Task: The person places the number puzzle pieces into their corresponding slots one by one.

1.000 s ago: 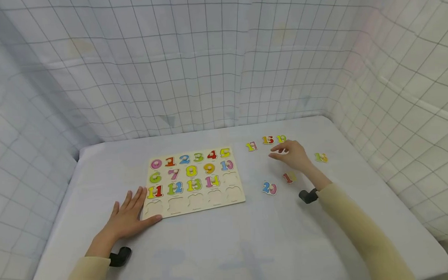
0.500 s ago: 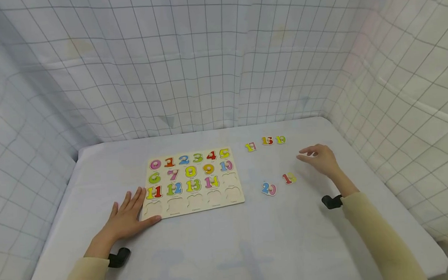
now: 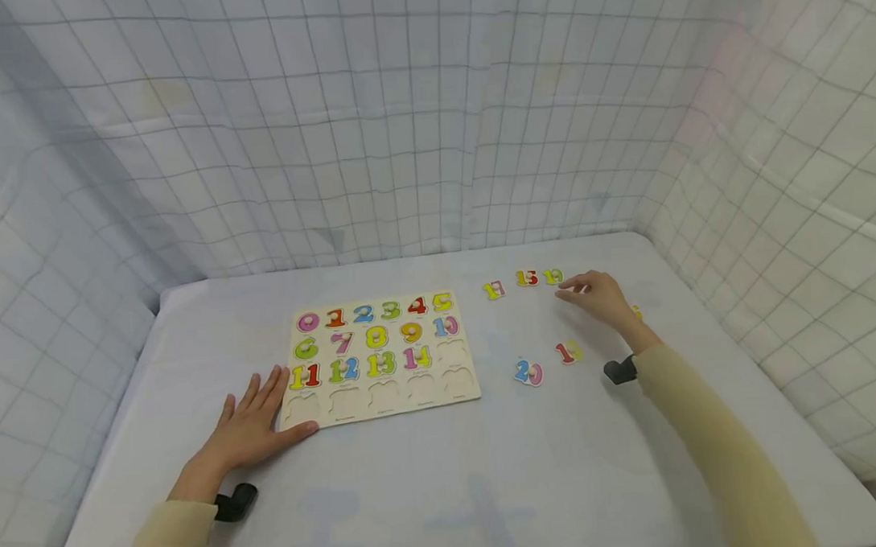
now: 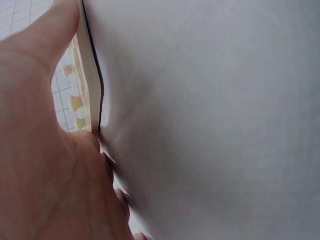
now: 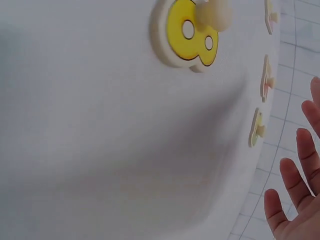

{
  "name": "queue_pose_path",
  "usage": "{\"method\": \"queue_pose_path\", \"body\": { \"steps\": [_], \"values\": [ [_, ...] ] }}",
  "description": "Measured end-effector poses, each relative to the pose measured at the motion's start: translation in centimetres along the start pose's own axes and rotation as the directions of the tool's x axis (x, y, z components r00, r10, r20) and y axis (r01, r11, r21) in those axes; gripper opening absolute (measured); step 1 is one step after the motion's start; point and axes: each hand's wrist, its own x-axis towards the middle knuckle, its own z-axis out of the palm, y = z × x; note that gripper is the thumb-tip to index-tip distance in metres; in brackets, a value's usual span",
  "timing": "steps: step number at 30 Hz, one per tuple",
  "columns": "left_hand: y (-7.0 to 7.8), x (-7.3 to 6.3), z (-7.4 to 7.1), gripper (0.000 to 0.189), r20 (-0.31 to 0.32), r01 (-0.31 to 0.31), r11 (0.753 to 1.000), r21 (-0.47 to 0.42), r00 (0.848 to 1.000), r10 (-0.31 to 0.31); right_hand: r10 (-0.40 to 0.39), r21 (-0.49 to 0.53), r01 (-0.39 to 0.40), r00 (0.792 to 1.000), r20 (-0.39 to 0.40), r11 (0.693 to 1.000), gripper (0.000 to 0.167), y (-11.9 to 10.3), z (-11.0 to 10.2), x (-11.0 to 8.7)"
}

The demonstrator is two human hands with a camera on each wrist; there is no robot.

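Observation:
In the head view, a wooden number puzzle board [image 3: 451, 352] lies left of centre, with 0 to 14 seated and the front recesses bare. My left hand [image 3: 248, 429] rests flat at its front left corner, fingers spread, thumb along the front edge. My right hand [image 3: 598, 298] hovers over the table with nothing in its fingers, close to the 19 piece [image 3: 553, 276]. The 15 piece [image 3: 527, 278] and 17 piece [image 3: 494, 290] lie left of that. Nearer are the 18 piece [image 3: 569, 351] and 20 piece [image 3: 528, 372]. My right wrist partly hides the 16 piece [image 3: 636, 311].
A white cloth [image 3: 431, 491] covers the table. Gridded white curtains [image 3: 404, 146] hang behind it and at both sides. Knobs [image 4: 75, 103] stick up from the board in the left wrist view.
My right hand swung right over the 16 piece, hiding it, then came back left and slightly farther away, partly uncovering it. My left hand stays put at the board.

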Motion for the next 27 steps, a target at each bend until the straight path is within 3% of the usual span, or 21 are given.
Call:
{"method": "queue_pose_path", "body": {
  "steps": [6, 11, 15, 18, 27],
  "values": [
    [0.6, -0.1, -0.7, 0.107, -0.001, 0.011, 1.0, 0.003, 1.0, -0.011, -0.01, -0.033, 0.012, 0.997, 0.076, 0.999, 0.03, -1.6, 1.6, 4.3],
    [1.1, -0.4, -0.8, 0.106, 0.018, 0.02, 1.0, 0.009, 1.0, -0.02, 0.063, -0.123, -0.05, 0.993, 0.104, 0.991, 0.033, -2.1, 3.2, 6.4],
    [1.0, -0.5, -0.3, 0.106, 0.0, 0.014, 1.0, -0.001, 1.0, -0.014, 0.144, -0.191, -0.122, 0.984, 0.103, 0.974, 0.034, -2.0, 4.1, 6.9],
    [0.6, -0.3, 0.1, 0.105, -0.016, 0.013, 1.0, -0.001, 1.0, -0.013, 0.163, -0.208, -0.141, 0.983, 0.089, 0.968, 0.033, -2.1, 4.5, 6.9],
    [0.6, -0.3, -0.2, 0.107, -0.001, 0.028, 0.999, 0.018, 1.0, -0.028, 0.111, -0.17, -0.107, 0.994, 0.016, 0.98, 0.028, -1.7, 5.0, 7.2]
  ]
}}
